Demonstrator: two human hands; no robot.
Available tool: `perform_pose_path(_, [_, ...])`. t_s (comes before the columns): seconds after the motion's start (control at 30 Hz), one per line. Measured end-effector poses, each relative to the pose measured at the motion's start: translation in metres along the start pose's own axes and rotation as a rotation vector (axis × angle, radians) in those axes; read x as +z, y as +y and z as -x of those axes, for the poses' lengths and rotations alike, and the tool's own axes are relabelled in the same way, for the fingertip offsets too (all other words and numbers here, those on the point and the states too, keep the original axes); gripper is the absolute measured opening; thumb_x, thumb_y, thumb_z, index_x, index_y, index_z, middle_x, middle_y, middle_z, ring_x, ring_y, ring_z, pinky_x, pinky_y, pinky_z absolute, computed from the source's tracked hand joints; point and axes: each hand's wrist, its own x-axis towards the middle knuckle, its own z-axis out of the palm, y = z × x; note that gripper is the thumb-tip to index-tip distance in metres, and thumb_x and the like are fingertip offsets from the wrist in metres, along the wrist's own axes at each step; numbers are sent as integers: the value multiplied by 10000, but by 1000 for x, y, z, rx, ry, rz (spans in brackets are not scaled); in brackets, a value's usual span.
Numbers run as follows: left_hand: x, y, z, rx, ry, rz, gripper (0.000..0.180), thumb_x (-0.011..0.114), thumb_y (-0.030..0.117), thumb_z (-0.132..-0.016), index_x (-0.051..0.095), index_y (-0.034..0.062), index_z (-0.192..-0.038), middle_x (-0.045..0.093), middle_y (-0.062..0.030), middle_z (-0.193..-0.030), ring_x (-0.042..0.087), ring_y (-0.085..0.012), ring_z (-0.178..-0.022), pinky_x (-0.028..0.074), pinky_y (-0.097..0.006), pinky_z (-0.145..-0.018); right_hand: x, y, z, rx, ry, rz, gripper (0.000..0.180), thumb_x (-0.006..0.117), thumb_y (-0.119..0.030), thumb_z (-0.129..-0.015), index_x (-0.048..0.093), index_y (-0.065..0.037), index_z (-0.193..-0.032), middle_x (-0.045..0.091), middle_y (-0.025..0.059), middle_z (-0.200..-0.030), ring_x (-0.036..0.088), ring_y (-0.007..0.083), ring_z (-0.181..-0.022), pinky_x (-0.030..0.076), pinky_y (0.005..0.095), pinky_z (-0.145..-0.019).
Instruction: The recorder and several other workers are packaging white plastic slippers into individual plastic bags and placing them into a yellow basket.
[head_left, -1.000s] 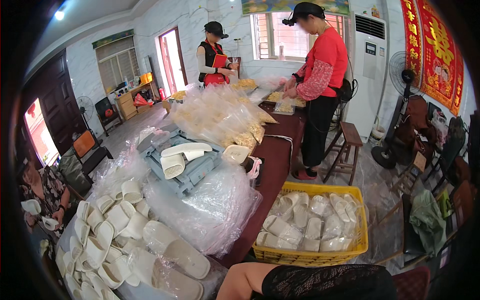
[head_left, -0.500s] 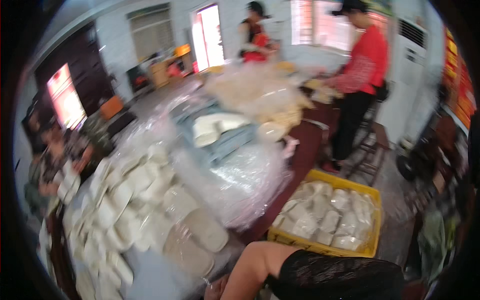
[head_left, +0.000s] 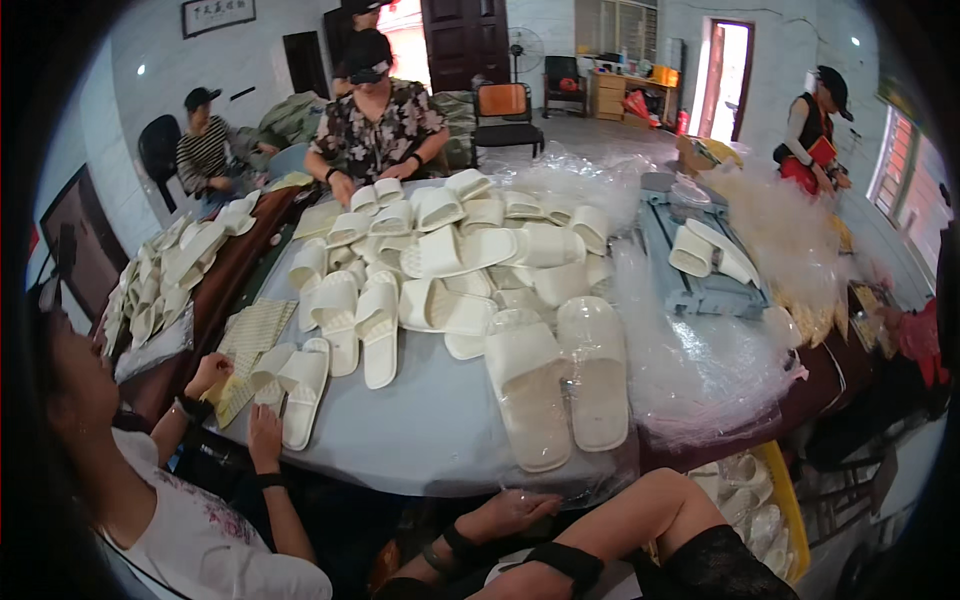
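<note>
At the table's near edge, my left hand (head_left: 515, 510) has its fingers drawn together at the edge of a clear plastic bag (head_left: 585, 487). A pair of cream slide slippers (head_left: 527, 390) lies on the table beyond it, toes pointing away, with shiny film over them. My right forearm (head_left: 625, 525), below a black lace sleeve, bends down toward the lower edge. Past the black wristband (head_left: 568, 566), my right hand is mostly out of sight and its fingers do not show. A heap of cream slippers (head_left: 450, 250) spreads over the grey tabletop (head_left: 400, 440).
Close on my left, a co-worker's hands (head_left: 262, 435) are beside slippers. Another person (head_left: 378, 130) stands across the table. A grey-blue crate (head_left: 690, 290) with slippers on it and loose clear film (head_left: 690, 390) occupy the right side. A yellow crate (head_left: 795, 520) of bagged slippers stands lower right.
My view has swung left, so the slipper heap and yellow crate sit further right. The co-worker on my left has come into view. My left hand now shows at the table edge.
</note>
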Motion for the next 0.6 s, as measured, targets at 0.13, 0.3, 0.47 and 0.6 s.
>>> perform_pose_path(0.13, [14, -21, 3, 133, 133, 10, 323, 533, 307, -953, 631, 83, -1163, 685, -158, -929, 671, -323, -814, 528, -359, -713, -6, 1, -5, -18, 37, 10, 309, 465, -140, -914, 480, 93, -1118, 477, 207, -1028, 485, 345, -989, 430, 422, -896])
perform_pose_path(0.3, [9, -18, -4, 124, 26, -26, 329, 491, 272, -975, 613, 61, -1196, 666, -193, -1005, 666, -319, -865, 524, -361, -752, -6, 1, -4, 26, 10, -111, 296, 463, -134, -920, 477, 92, -1109, 475, 209, -1015, 494, 346, -990, 433, 415, -887])
perform_pose_path(0.47, [15, -32, 1, 127, 51, -30, 347, 485, 289, -978, 609, 57, -1203, 662, -197, -1018, 664, -324, -872, 522, -362, -764, -4, 6, -9, 17, 43, -103, 291, 453, -132, -927, 477, 90, -1114, 476, 200, -1012, 501, 338, -959, 432, 408, -876])
perform_pose_path(0.6, [-3, -5, 8, 39, -23, -90, 343, 495, 286, -972, 615, 46, -1185, 654, -191, -1066, 654, -332, -921, 518, -369, -799, 3, 11, -8, -8, 65, -101, 285, 430, -137, -944, 474, 92, -1108, 484, 186, -993, 508, 324, -935, 431, 395, -872])
